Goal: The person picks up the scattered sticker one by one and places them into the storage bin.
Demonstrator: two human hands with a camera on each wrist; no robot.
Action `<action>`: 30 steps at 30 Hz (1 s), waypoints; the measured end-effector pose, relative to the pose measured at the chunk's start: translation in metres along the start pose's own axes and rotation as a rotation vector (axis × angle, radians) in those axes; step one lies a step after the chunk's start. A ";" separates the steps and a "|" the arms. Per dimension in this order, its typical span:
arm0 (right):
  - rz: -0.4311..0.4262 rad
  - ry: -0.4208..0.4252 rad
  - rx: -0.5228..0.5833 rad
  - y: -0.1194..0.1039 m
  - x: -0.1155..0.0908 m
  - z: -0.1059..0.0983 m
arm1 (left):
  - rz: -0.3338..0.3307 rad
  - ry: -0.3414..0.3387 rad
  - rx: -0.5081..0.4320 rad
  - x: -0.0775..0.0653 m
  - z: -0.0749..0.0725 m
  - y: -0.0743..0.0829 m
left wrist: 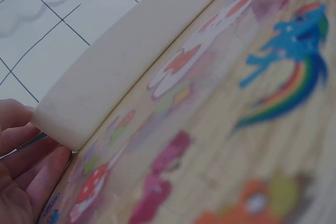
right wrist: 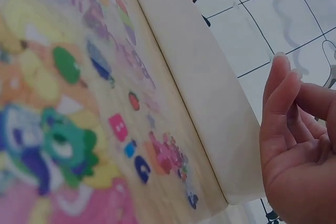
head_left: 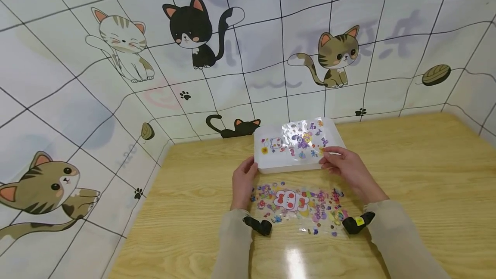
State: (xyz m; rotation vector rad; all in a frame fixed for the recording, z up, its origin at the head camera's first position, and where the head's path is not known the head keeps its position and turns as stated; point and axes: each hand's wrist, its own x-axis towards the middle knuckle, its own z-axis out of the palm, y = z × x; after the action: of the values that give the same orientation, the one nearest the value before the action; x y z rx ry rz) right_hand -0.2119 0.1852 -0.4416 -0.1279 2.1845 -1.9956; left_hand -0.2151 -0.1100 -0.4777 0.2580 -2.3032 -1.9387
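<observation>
A shallow white box [head_left: 294,168] stands on the table near the wall. On its top lies a clear sticker sheet [head_left: 302,140] with small purple and coloured figures. My left hand [head_left: 243,182] grips the box's front left corner, thumb at the front and fingers round the side; the left wrist view shows these fingers [left wrist: 50,163] against the corner. Over the box's front right part, my right hand [head_left: 346,169] pinches the sheet's lower right edge between thumb and fingertips. The clear film between the fingertips is hard to make out in the right wrist view.
In front of the box, more clear sticker sheets [head_left: 290,201] lie flat on the wooden table [head_left: 186,210], between the forearms. The tiled-pattern wall [head_left: 267,55] with drawn cats rises close behind the box. Black straps with cameras [head_left: 263,226] sit on both wrists.
</observation>
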 end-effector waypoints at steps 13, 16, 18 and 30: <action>-0.026 0.013 0.036 0.000 0.009 0.002 | -0.006 0.007 0.010 -0.003 0.001 0.000; -0.026 0.012 0.043 -0.003 0.011 0.002 | -0.004 0.010 0.011 -0.002 0.000 0.000; -0.024 0.014 0.044 -0.004 0.013 0.002 | 0.003 0.011 0.009 0.000 0.000 0.000; 0.000 0.022 0.091 -0.009 0.017 0.002 | 0.025 0.003 0.016 -0.004 0.000 0.001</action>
State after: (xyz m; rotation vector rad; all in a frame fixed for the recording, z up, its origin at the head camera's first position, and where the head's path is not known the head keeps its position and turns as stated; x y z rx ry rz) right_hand -0.2288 0.1790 -0.4345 -0.0939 2.1026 -2.1014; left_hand -0.2115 -0.1088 -0.4766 0.2316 -2.3092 -1.9080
